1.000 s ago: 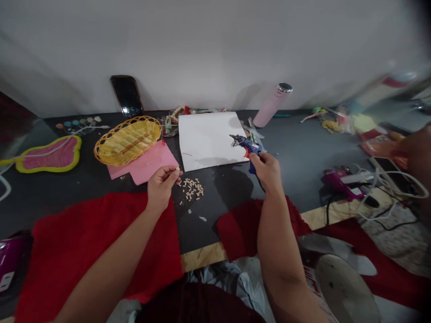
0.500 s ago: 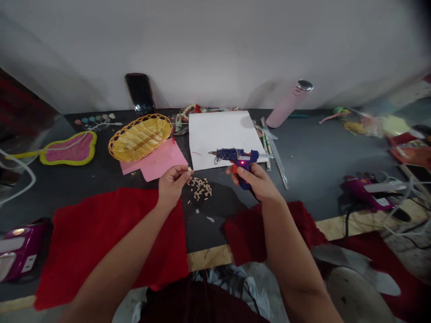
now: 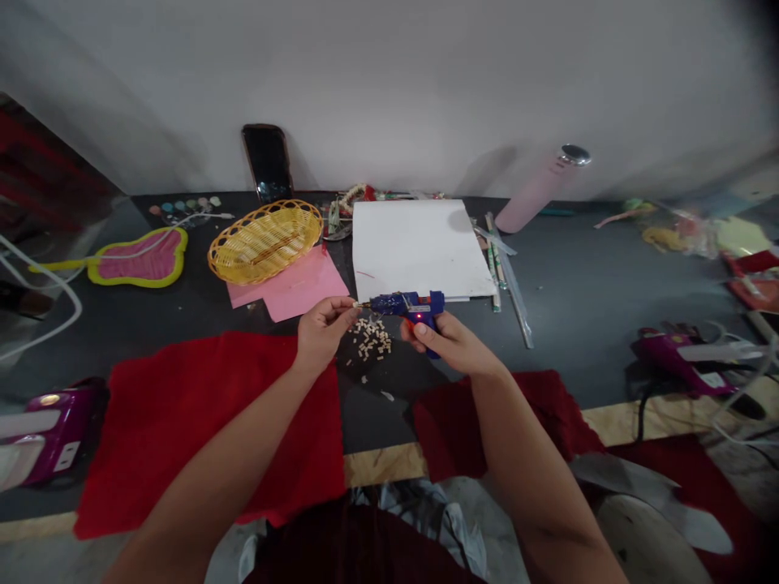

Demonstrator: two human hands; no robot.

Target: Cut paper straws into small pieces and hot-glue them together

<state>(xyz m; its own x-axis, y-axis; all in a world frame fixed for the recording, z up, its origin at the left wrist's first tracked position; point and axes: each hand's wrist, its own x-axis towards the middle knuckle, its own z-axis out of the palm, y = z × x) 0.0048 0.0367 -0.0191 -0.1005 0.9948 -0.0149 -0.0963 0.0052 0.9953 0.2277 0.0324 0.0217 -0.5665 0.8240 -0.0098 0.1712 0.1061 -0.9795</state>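
My right hand [image 3: 447,339] is wrapped round the grip of a blue hot glue gun [image 3: 405,303], with a small red light lit on its body. Its nozzle points left and meets the fingertips of my left hand [image 3: 322,331]. Those fingers pinch a small pale wooden piece [image 3: 355,305], mostly covered by the fingertips. Just below the nozzle lies a loose pile of small wooden pieces [image 3: 372,339] on the dark table. Behind the gun rests a white sheet of paper [image 3: 417,243].
A yellow woven basket [image 3: 268,243] stands on pink paper [image 3: 304,292]. A phone [image 3: 268,162] and a pink bottle [image 3: 541,191] lean at the wall. Clear glue sticks [image 3: 517,300] lie right of the paper. Red cloth [image 3: 213,422] covers the front left. A purple device [image 3: 682,361] sits right.
My right hand has brought the glue gun left and slightly down, so its nozzle now reaches the piece in my left fingers. The view has shifted a little.
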